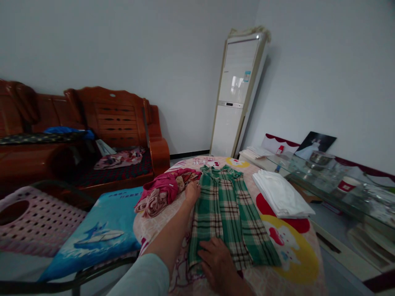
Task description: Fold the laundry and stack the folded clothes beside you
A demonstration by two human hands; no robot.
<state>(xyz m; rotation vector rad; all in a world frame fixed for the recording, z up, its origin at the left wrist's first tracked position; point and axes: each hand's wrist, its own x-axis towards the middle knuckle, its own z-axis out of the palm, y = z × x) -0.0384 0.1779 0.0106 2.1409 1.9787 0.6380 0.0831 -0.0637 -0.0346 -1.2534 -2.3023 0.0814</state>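
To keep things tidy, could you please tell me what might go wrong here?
The left hand, at the edge of the green plaid shirt, is close to the pink clothes and might disturb them. The white folded cloth lies near the edge of the covered table and could be knocked off.

Light is dim and soft, with a pale window-like reflection on the air conditioner (226, 129) and faint shadow on the wall (321, 70) beside it. Wide-angle stretch slants the edges; the pink woven chair (46, 224) looks blurred.
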